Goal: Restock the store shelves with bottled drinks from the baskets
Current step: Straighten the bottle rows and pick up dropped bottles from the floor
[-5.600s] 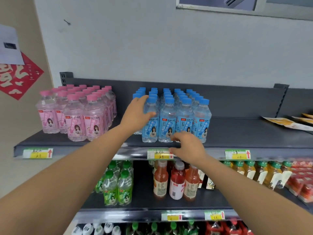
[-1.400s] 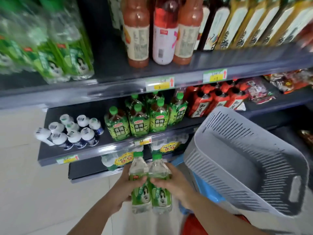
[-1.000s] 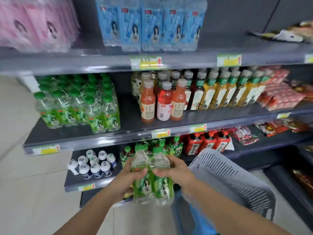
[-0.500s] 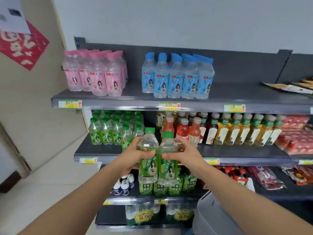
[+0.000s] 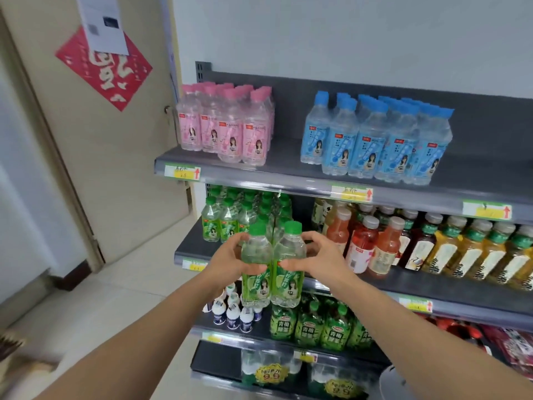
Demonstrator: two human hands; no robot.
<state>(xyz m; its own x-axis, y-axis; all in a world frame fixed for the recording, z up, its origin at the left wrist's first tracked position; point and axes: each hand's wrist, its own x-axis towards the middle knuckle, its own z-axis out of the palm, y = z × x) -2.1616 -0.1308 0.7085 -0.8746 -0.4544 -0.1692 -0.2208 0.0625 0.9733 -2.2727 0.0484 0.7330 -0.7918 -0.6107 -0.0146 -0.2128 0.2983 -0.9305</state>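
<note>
Shelving of dark grey metal [image 5: 288, 157] stands against a plain white wall [image 5: 346, 39], beside a beige door [image 5: 109, 174] bearing a red diamond-shaped paper decoration [image 5: 115, 79] and a white printed sheet [image 5: 105, 24]. Pale floor tiles [image 5: 135, 284] run underneath. On the top tier sit a block of pink-capped clear bottles [image 5: 227, 134] and, well apart to its right, a block of blue-capped clear bottles [image 5: 375, 145]. The second tier [image 5: 189, 248] holds green-capped bottles [image 5: 227, 220] at its left end, then orange and red juice bottles [image 5: 363, 243] and yellow tea bottles [image 5: 476, 252].

In the air just in front of that second tier's lip, the person holds two clear plastic bottles with green caps and green labels [image 5: 272, 287], pressed side by side. Both stand upright, long axes vertical, caps up, labels facing the person. The left hand [image 5: 230, 261] wraps the left bottle, thumb across its front and fingers curled round the far side. The right hand [image 5: 317, 261] clasps the right bottle, thumb laid across the front above the label, fingers curled and slightly spread round its outer side.
</note>
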